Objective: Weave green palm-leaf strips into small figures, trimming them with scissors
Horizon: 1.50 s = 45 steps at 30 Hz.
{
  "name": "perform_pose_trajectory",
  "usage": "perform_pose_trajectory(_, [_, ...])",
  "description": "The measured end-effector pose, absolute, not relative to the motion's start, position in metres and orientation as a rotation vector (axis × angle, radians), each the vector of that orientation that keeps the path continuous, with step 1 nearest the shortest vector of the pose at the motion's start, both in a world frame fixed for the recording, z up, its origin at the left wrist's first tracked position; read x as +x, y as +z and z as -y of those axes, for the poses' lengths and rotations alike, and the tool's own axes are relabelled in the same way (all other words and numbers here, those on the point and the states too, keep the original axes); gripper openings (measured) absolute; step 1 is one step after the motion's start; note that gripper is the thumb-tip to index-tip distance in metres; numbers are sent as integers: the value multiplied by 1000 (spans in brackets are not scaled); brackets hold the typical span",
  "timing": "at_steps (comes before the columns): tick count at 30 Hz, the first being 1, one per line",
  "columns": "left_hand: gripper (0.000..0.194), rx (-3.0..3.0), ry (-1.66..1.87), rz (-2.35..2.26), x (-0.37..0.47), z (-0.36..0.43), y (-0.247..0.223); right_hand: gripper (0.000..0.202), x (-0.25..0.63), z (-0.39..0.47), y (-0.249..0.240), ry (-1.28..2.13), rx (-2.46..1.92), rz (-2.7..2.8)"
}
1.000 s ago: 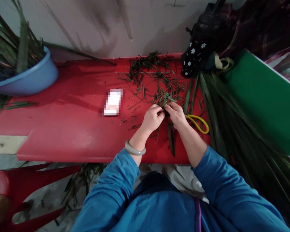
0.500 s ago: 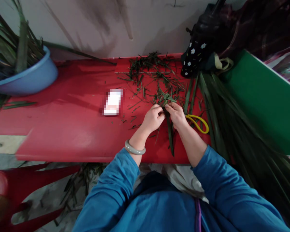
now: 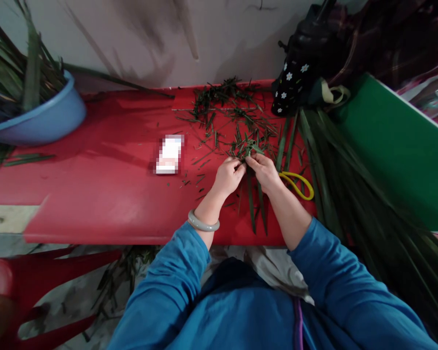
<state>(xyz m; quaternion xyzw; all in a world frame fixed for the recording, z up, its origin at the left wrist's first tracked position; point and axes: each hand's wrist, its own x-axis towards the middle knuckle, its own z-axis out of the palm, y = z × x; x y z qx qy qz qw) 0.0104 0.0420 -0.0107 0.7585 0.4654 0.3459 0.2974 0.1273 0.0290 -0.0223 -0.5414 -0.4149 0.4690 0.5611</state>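
Over the red table [image 3: 105, 194], my left hand [image 3: 229, 175] and my right hand [image 3: 264, 170] meet and pinch a small green leaf piece [image 3: 254, 147] between them. Folded or looped strips stick out beyond the fingertips, and two long ends hang down toward the table's front edge. How the strips cross under the fingers is hidden. Scissors with a yellow handle [image 3: 302, 185] lie beside my right wrist, their blades out of sight. Cut leaf scraps [image 3: 219, 95] are scattered behind my hands.
A lit phone [image 3: 170, 154] lies left of my hands. The blue basin [image 3: 40, 116] at far left holds leaves. Long leaves [image 3: 336, 180] spread along the right, beside a green board [image 3: 397, 155]. A black flowered container [image 3: 292, 82] stands at the back; a red stool [image 3: 29, 287] is below left.
The hanging strip ends have spread into two separate tails, where they looked like one before. Both hands have shifted very slightly while keeping their pinch.
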Motion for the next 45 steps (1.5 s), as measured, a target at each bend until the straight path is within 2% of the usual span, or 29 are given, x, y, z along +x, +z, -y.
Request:
perform_pose_trajectory(19, [26, 2053, 888, -1131, 14, -39, -11, 24, 125, -27, -23, 1045, -1331, 926])
perform_pose_trajectory(29, [20, 2018, 884, -1241, 14, -38, -12, 32, 129, -29, -20, 1073, -1305, 932])
perform_pose_trajectory(34, [18, 2044, 1033, -1366, -5, -40, -2, 36, 132, -32, -22, 1087, -1293, 883])
perform_pose_trajectory(36, [24, 2062, 1066, -1496, -25, -43, 4, 38, 133, -33, -23, 1087, -1291, 887])
perform_pose_trajectory(39, [44, 2064, 1021, -1814, -64, -48, 10, 40, 133, -33, -23, 1086, -1303, 891])
perform_pose_trajectory(42, [71, 1888, 754, -2180, -97, -51, 10, 40, 132, -31, -21, 1081, -1298, 890])
perform_pose_trajectory(45, [80, 1785, 554, -2303, -116, -52, 6, 39, 132, -30, -20, 1078, -1284, 881])
